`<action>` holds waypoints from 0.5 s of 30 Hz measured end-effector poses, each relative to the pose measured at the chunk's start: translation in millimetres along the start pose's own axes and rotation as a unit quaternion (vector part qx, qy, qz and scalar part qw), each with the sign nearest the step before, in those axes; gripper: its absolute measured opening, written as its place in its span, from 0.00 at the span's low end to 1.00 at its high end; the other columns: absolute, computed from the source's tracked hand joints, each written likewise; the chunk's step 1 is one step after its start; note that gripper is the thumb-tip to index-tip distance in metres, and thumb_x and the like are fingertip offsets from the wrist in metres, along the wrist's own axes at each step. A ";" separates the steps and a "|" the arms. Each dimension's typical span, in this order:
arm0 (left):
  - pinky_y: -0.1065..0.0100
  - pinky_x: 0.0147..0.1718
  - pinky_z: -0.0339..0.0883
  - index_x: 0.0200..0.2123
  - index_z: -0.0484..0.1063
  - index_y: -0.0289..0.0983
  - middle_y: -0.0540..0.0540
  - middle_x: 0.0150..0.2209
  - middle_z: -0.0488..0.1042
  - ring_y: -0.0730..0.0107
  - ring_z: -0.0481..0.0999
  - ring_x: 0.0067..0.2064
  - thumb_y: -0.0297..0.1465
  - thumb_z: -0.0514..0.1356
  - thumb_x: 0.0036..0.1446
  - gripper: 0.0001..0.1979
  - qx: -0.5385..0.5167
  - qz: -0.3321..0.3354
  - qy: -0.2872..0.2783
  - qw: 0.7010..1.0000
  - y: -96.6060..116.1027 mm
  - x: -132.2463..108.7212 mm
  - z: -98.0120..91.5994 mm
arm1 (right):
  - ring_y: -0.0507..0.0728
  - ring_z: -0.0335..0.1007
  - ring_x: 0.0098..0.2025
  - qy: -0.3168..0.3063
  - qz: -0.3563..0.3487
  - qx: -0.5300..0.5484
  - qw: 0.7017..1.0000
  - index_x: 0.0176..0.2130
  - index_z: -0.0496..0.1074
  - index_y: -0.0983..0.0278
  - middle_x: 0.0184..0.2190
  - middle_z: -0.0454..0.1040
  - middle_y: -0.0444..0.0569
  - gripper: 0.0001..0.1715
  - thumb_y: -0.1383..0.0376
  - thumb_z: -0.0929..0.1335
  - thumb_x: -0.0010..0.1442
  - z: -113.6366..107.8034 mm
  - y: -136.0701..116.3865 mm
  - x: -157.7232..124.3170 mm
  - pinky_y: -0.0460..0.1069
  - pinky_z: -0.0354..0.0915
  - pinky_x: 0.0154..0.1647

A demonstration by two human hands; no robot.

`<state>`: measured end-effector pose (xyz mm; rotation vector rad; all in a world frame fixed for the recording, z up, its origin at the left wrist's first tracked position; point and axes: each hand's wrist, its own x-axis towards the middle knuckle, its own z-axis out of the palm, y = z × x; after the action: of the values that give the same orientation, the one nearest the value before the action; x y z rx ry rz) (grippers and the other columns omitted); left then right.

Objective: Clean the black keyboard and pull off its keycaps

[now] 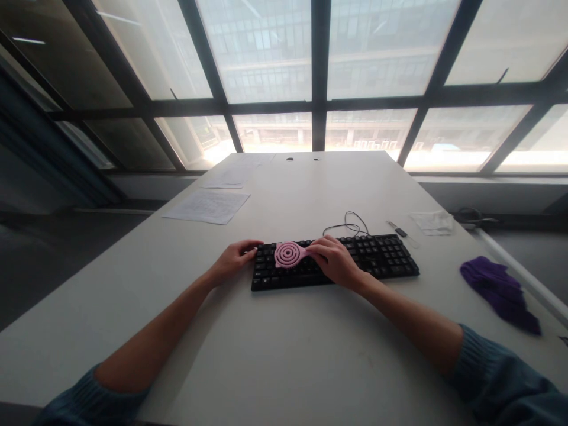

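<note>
A black keyboard (pixel 381 258) lies on the white table in front of me. My left hand (pixel 233 261) grips its left end, with the thumb and fingers at the edge. Over the left-hand keys rests a pink hairbrush (pixel 288 255) with a round head of spiral rings; small bristle tips show along its lower rim. The brush's short handle points right, and my right hand (pixel 335 260) is closed around it. That hand covers some of the middle keys.
The keyboard's cable (pixel 350 225) loops behind it. Beyond the right end lie a small black-handled tool (pixel 398 229) and a white cloth or tissue (pixel 432 222). A purple cloth (pixel 499 291) is near the right table edge. Printed papers (pixel 208 206) lie at the left, with windows behind the table.
</note>
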<state>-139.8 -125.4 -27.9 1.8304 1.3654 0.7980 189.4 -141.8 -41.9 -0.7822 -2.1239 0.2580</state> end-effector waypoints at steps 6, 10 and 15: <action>0.57 0.55 0.70 0.52 0.76 0.37 0.42 0.50 0.80 0.53 0.78 0.53 0.48 0.62 0.57 0.26 0.001 -0.007 0.000 1.000 -0.2 0.0 0.1 | 0.59 0.69 0.44 -0.018 -0.009 0.019 1.000 0.44 0.78 0.60 0.41 0.79 0.50 0.11 0.69 0.65 0.69 -2.4 -1.2 -0.3 0.55 0.66 0.48; 0.55 0.56 0.69 0.52 0.76 0.36 0.41 0.51 0.80 0.52 0.77 0.53 0.49 0.62 0.56 0.27 0.002 -0.008 0.002 1.000 1.4 -0.7 0.3 | 0.58 0.69 0.45 -0.032 -0.020 0.032 0.999 0.42 0.78 0.60 0.41 0.80 0.50 0.12 0.68 0.64 0.70 -1.9 -0.4 0.2 0.55 0.65 0.49; 0.54 0.56 0.69 0.51 0.77 0.36 0.41 0.51 0.80 0.52 0.77 0.53 0.48 0.61 0.57 0.26 0.003 -0.004 0.001 1.000 1.9 -1.1 -0.3 | 0.59 0.69 0.45 -0.005 0.016 0.009 1.000 0.43 0.78 0.59 0.41 0.80 0.49 0.10 0.67 0.65 0.69 -1.1 1.2 0.3 0.56 0.64 0.49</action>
<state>-139.4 -126.7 -26.2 1.8269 1.3768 0.7923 190.6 -140.8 -41.5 -0.8056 -2.1170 0.2988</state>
